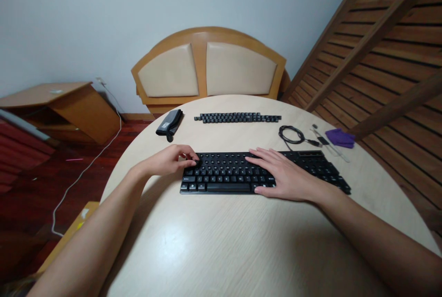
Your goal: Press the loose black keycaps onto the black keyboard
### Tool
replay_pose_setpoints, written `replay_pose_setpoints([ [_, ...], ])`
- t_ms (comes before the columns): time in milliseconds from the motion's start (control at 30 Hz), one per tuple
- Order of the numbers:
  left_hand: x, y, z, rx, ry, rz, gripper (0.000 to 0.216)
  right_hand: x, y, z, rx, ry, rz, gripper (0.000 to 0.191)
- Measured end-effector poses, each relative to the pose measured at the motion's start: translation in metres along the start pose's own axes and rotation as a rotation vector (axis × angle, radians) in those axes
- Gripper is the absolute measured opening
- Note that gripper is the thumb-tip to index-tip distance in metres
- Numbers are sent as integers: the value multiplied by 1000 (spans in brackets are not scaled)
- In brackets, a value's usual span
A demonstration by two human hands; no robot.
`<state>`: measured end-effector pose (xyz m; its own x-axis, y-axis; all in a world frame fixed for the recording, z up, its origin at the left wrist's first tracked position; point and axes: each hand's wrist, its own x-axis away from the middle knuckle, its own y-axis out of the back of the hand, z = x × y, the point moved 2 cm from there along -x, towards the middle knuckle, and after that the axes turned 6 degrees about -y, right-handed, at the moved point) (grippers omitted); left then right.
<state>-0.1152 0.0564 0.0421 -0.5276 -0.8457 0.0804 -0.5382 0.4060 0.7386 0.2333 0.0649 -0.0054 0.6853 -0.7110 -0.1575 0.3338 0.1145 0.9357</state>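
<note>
The left hand (174, 158) curls at the keyboard (228, 187)'s left edge, thumb and fingertips nearly meeting at a dark key (197, 162); whether they grip it, I cannot tell. The right hand (285, 175) lies open, fingers slightly spread, touching the keys. Loose keycaps (235, 118) line up nearer the table (186, 251)'s far edge.

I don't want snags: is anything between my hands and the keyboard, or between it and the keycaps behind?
Nothing visible in either place. The left hand is at the left end of the keyboard, the right hand rests on it, and the cable lies right of the keycaps.
</note>
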Motion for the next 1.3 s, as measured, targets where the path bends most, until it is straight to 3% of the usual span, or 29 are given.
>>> replay_pose_setpoints([
  [667, 0, -2, -4, -238, -120, 38, 21, -1, 0, 0, 20, -14, 17, 79],
  [867, 1, -3, -8, -244, -86, 39, 21, -1, -1, -1, 7, 2, 5, 79],
  [1300, 1, -1, -11, -322, -155, 50, 19, -1, 0, 0, 16, -14, 24, 80],
])
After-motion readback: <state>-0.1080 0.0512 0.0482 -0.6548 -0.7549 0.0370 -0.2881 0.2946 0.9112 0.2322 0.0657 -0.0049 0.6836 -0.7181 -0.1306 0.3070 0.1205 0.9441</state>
